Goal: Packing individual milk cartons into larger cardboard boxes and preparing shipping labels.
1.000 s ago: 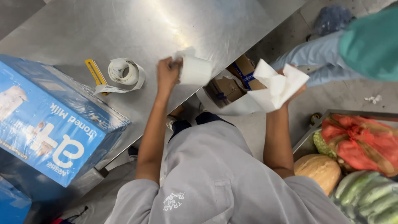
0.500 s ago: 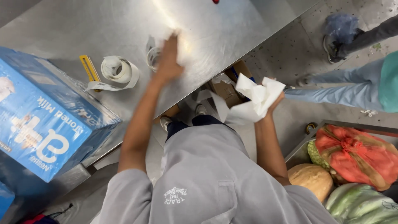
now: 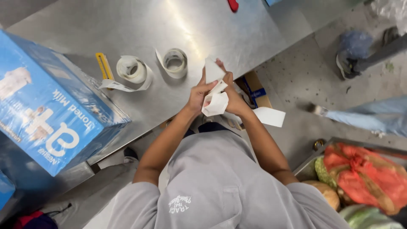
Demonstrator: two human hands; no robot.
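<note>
Both hands, left hand (image 3: 198, 94) and right hand (image 3: 232, 99), grasp one folded white paper strip (image 3: 215, 101) (over the steel table (image 3: 127, 25)) near a tape roll (image 3: 175, 62).

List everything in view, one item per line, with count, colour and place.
table: one, bare steel, upper left.
carton: one, blue, on the table's left end.
tape rolls: two, whitish, mid-table, side by side.
cutter: one, yellow, left of the rolls.
red thing: one, at the table's top edge, kind unclear.
cardboard box: one, brown, on the floor under the table edge.
tray: one, metal, lower right, holding produce.
red bag: one, in the tray.
paper strips: white, held in both hands.
left hand: grip on the strips.
right hand: grip on the strips.
</note>
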